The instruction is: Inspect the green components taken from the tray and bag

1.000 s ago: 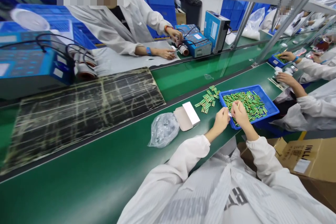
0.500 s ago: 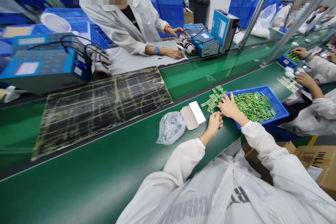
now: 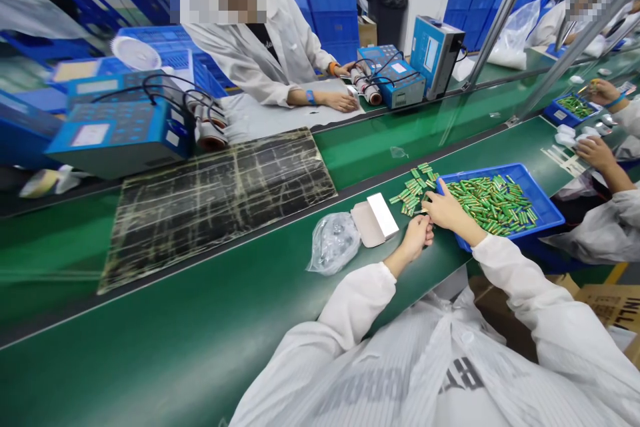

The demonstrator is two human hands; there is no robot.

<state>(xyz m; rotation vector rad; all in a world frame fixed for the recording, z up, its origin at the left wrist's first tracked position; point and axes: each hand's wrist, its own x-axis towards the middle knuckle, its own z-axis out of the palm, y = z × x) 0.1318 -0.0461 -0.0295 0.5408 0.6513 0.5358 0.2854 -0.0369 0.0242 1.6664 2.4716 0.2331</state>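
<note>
My left hand (image 3: pixel 417 238) is closed above the green bench, its fingers curled; whatever they hold is too small to make out. Close by, my right hand (image 3: pixel 447 208) has its fingers bent inward beside the left fingertips, at the near corner of a blue tray (image 3: pixel 549 211). A thin pale sliver shows between the two hands, too small to name. Many small green batteries with gold ends (image 3: pixel 493 203) fill that tray. Just beyond my hands lies a loose group of the same batteries (image 3: pixel 413 192) on the bench.
Left of my hands are an open white box (image 3: pixel 383 217) and a clear plastic bag (image 3: pixel 334 243). A dark scratched mat (image 3: pixel 220 203) and blue test instruments (image 3: pixel 120 117) stand farther back. A co-worker sits across; another person's hands (image 3: pixel 597 153) work at right.
The view has shifted, so most things sit farther right. My right hand's spread fingers have drawn in from the loose batteries toward my left hand, which stays closed.
</note>
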